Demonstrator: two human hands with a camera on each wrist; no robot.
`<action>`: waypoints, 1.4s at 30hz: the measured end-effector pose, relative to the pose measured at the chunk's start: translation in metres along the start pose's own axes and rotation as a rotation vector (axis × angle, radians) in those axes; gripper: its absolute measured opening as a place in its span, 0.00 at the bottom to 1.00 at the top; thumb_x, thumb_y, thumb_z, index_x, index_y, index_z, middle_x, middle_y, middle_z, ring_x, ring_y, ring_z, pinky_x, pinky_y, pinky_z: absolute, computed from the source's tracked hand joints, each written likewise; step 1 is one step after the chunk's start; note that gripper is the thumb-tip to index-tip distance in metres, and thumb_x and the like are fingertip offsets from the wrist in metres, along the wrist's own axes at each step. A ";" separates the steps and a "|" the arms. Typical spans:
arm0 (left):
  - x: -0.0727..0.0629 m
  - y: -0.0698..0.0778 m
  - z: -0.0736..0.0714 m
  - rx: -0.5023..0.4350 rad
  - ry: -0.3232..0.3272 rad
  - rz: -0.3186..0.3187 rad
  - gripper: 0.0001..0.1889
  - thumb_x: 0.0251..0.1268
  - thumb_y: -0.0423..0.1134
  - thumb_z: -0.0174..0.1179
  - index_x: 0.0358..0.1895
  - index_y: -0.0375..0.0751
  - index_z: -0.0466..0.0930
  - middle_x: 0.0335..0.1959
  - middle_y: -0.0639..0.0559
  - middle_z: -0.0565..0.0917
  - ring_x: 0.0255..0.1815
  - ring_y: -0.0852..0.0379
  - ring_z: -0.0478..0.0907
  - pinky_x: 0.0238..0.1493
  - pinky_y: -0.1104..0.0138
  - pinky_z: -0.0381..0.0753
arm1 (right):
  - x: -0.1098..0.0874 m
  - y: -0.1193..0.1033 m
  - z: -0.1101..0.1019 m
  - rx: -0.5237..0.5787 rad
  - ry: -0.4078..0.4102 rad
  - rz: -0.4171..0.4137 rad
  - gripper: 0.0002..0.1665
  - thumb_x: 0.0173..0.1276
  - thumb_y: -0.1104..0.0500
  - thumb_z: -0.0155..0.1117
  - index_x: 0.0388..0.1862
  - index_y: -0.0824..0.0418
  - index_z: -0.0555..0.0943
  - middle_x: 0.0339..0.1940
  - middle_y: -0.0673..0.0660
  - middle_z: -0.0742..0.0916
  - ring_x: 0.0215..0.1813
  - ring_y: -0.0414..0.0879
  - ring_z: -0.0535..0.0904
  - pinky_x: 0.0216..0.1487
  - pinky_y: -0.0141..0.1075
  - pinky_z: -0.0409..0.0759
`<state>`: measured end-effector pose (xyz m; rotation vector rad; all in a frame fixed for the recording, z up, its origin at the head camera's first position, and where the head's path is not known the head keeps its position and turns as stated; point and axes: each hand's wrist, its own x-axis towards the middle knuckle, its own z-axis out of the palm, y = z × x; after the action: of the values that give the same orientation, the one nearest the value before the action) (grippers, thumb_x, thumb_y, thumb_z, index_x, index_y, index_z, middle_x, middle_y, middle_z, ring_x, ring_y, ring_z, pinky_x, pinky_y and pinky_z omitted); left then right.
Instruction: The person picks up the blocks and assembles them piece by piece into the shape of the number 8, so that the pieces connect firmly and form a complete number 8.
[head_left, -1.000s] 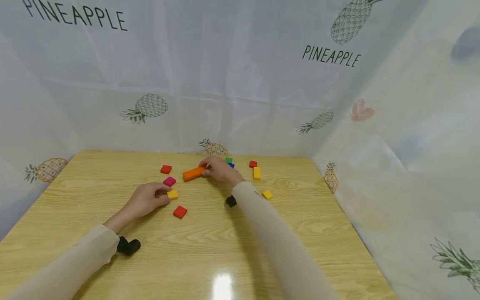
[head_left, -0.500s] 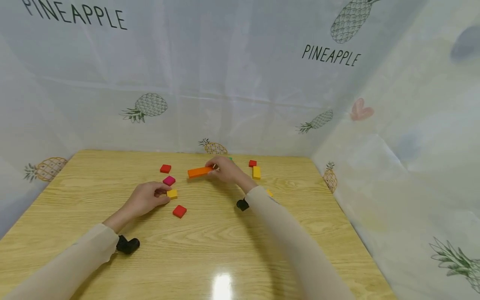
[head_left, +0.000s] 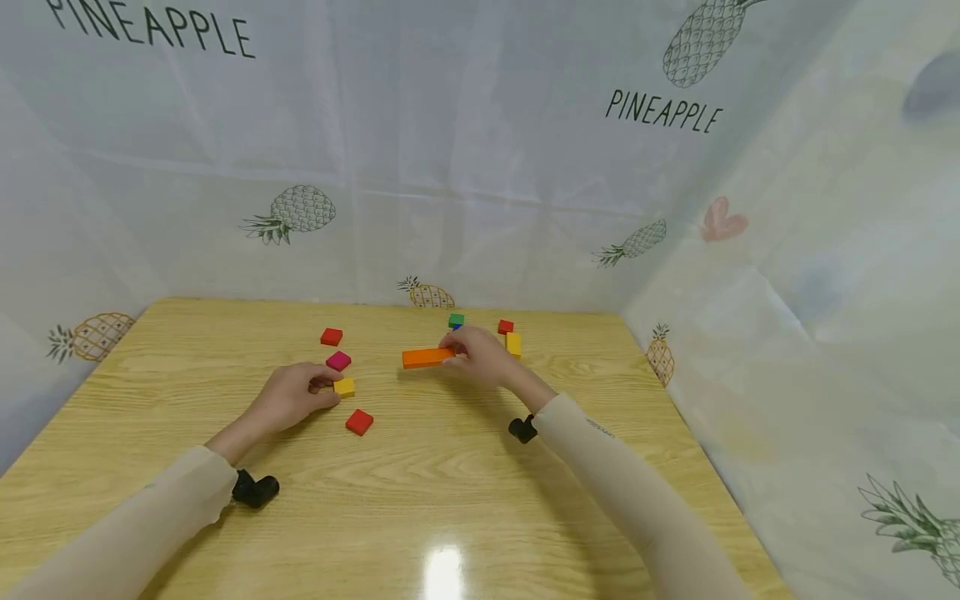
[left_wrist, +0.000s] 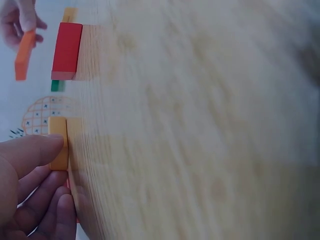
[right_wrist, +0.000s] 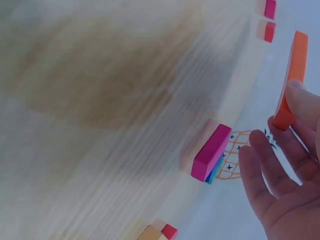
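Note:
On the left of the table, my left hand [head_left: 288, 396] pinches a small yellow block [head_left: 344, 387]; in the left wrist view the thumb lies against its face. A magenta block [head_left: 338, 361] and a red block [head_left: 332, 337] lie beyond it, with another red block [head_left: 360, 422] nearer. My right hand [head_left: 483, 357] grips one end of a long orange block [head_left: 426, 358], raised off the table and pointing left. Behind that hand a green block [head_left: 456, 320] shows. In the right wrist view a magenta block [right_wrist: 212, 152] sits in front of blue and green.
At the back right are a red block [head_left: 506, 327] and a yellow block [head_left: 513, 345], partly behind my right hand. The wooden table [head_left: 375, 508] ends at a pineapple-print sheet [head_left: 465, 150]. A black wrist mount [head_left: 256, 489] hangs under the left sleeve.
My right hand has lifted the orange block and carried it rightward and nearer, turning it more level across the view. The left hand stays in place at the yellow block.

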<state>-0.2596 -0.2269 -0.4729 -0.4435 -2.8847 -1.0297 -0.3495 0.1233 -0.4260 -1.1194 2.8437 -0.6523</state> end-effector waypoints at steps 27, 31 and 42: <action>0.000 -0.001 0.001 0.004 -0.001 0.005 0.19 0.67 0.39 0.74 0.58 0.36 0.88 0.49 0.44 0.89 0.45 0.50 0.83 0.50 0.53 0.82 | -0.047 -0.007 0.027 0.017 -0.007 0.093 0.14 0.76 0.56 0.72 0.54 0.61 0.86 0.49 0.55 0.89 0.46 0.44 0.83 0.51 0.38 0.83; -0.001 -0.002 0.001 0.006 -0.001 0.004 0.19 0.67 0.39 0.74 0.58 0.36 0.88 0.49 0.44 0.89 0.46 0.50 0.84 0.50 0.53 0.82 | -0.048 -0.009 0.028 0.021 -0.018 0.106 0.13 0.76 0.56 0.71 0.55 0.61 0.86 0.49 0.55 0.88 0.46 0.44 0.82 0.51 0.39 0.82; -0.001 -0.002 0.001 0.018 0.015 0.028 0.17 0.67 0.38 0.74 0.56 0.36 0.89 0.45 0.47 0.89 0.42 0.53 0.81 0.48 0.55 0.81 | -0.049 -0.006 0.033 -0.003 -0.017 0.104 0.15 0.76 0.54 0.72 0.55 0.60 0.87 0.48 0.54 0.88 0.45 0.44 0.80 0.52 0.39 0.81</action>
<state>-0.2594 -0.2275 -0.4749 -0.4719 -2.8632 -0.9977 -0.3034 0.1391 -0.4601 -0.9653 2.8665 -0.6291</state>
